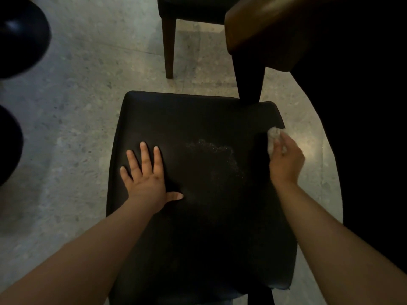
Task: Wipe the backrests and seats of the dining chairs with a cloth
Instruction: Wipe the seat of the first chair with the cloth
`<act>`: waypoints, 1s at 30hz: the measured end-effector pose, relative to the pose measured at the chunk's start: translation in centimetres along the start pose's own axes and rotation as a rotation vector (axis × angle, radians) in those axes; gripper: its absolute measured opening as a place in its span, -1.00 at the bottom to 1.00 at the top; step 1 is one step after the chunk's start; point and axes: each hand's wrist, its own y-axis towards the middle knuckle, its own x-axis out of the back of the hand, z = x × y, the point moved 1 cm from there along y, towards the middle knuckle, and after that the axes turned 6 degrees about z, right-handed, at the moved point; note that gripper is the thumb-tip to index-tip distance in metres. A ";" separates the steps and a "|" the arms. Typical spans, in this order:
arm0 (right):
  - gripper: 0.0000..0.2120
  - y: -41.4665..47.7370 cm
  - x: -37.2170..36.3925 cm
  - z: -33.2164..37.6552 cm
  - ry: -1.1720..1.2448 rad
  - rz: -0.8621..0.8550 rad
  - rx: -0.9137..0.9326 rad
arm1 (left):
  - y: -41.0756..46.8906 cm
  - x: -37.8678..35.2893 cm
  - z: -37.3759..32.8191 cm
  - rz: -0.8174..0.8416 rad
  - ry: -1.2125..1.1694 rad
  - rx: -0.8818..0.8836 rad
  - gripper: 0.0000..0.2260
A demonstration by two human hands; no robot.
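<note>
Bracing the seat (198,119) with our left hand (145,179), fingers spread flat; right hand (286,159) clamps the cloth (273,137) at the right edge. Sweep leftward through the dusty patch (218,155), overlapping strokes.

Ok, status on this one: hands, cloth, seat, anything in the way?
Left hand flat, fingers spread, on seat. Right hand grips cloth at seat's right edge. Pale speckles mid-seat. Dark furniture leg by seat's far right corner.
</note>
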 end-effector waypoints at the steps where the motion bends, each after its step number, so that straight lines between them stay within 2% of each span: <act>1: -0.67 -0.5 -0.8 0.3 -0.005 0.032 -0.008 | 0.0 0.0 0.0 -0.001 0.001 -0.003 0.27; 8: -0.67 -7.4 -4.2 2.4 0.124 0.318 0.143 | -0.1 0.0 0.0 -0.004 -0.008 -0.022 0.25; 16: -0.67 -1.3 -2.8 4.6 0.102 0.193 0.158 | 0.2 -0.4 0.2 -0.044 -0.010 -0.040 0.25; 19: -0.66 -2.6 -4.4 5.0 0.067 0.255 0.099 | 0.2 -0.6 0.3 -0.054 -0.011 -0.051 0.26; 25: -0.67 -7.4 -5.4 5.2 0.086 0.498 0.171 | 0.1 -0.5 0.4 -0.076 -0.023 -0.077 0.24; 27: -0.67 -6.4 -4.4 5.5 0.114 0.479 0.170 | -0.3 -0.6 0.8 -0.124 -0.043 -0.121 0.22; 30: -0.67 -3.3 -2.9 5.8 0.140 0.306 0.174 | -0.9 -0.5 1.6 -0.208 -0.068 -0.181 0.20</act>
